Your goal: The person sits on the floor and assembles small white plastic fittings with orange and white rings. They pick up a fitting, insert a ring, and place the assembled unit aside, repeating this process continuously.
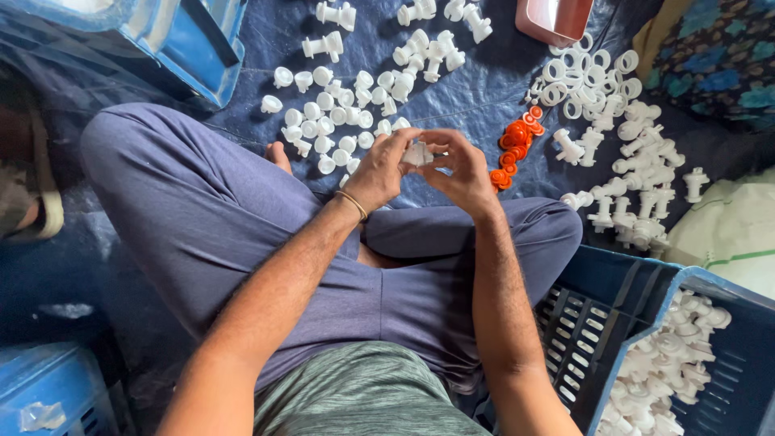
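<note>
- A blue crate (pixel 190 48) lies tipped at the upper left on the dark blue floor sheet (pixel 476 97), well clear of the legs.
- Small white caps (pixel 327 121) are spread in a loose patch just beyond the left knee, near the left hand; I count roughly thirty, though some touch and blur together.
- Farther off, about eight or nine white assembled fittings (pixel 420 48) lie on their sides near the top edge.
- The left hand (pixel 383 171) has its grip pinching one small white plastic piece (pixel 418 153), fingertips pressed together on its left side. A thin band sits on that wrist.
- The right hand (pixel 464 169) pinches the same piece from the other side, so it is held between both hands above the crossed legs, at the centre of the sorted piles.
- One heap of orange rings (pixel 513 149) lies just right of the hands; perhaps fifteen to twenty, too bunched to count exactly.
- White rings (pixel 585 81) form a pile beside a pinkish tray (pixel 553 20); around twenty.
- More white fittings (pixel 638 186) crowd the far right, about twenty.
- A second blue crate (pixel 613 307) by the right knee holds a large heap of white pieces (pixel 670 363), too many to count.
</note>
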